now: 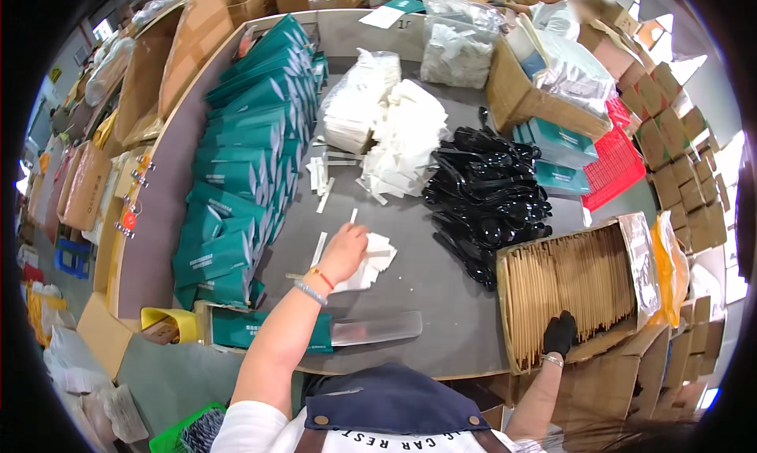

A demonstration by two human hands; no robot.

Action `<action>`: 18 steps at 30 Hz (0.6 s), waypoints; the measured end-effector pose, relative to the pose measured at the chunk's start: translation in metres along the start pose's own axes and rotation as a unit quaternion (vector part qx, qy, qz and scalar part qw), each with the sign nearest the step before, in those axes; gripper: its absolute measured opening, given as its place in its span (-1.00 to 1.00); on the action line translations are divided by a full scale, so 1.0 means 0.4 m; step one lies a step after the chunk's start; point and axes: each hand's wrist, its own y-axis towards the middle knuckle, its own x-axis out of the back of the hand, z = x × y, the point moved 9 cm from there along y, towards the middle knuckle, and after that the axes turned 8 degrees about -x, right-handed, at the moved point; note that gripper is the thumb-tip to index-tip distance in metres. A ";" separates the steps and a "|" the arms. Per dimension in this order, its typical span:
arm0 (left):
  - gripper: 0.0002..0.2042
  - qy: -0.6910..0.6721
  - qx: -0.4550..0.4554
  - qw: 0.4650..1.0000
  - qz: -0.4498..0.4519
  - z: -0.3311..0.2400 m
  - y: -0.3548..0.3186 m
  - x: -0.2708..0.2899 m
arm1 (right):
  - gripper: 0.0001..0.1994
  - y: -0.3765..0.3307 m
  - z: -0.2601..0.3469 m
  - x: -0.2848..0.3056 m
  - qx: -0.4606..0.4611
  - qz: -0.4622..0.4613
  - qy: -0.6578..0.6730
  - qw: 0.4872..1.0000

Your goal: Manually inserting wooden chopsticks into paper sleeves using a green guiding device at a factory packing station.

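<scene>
My left hand (344, 252), bare with bracelets at the wrist, is closed over a small heap of white paper napkins (380, 256). Its fingertips are hidden, and a narrow white strip (353, 215) shows just beyond it. On my right hand (560, 332) is a black glove. That hand is at the near end of a cardboard box of wooden chopsticks (572, 275), its curled fingers on the sticks; how many it grips cannot be made out. Shiny black plastic spoons (489, 189) lie piled beyond the box. Overlapping green printed packets (236, 169) line the table's left side.
Stacked white napkins (363, 98) and a loose white pile (406, 137) occupy the far middle. A raised grey wall (150, 240) edges the table. A clear plastic sleeve (377, 328) lies near me. Beyond stand a red crate (615, 165), cartons and a co-worker (552, 15).
</scene>
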 end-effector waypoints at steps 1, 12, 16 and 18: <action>-0.90 -0.006 -0.009 1.000 0.000 -0.034 -0.003 -0.002 | -0.81 -0.008 -0.010 0.004 -0.035 0.036 -0.007 0.999; -0.84 0.013 0.036 0.998 -0.046 -0.101 -0.066 0.016 | -0.76 -0.206 0.468 -0.030 0.217 0.039 0.273 0.936; -0.85 -0.003 0.008 0.997 -0.080 -0.098 -0.056 0.028 | -0.72 -0.191 0.606 -0.079 0.245 0.053 0.175 0.952; -0.86 -0.014 0.009 0.997 -0.073 -0.087 -0.059 0.025 | -0.72 -0.172 0.627 -0.101 0.228 0.057 0.106 0.966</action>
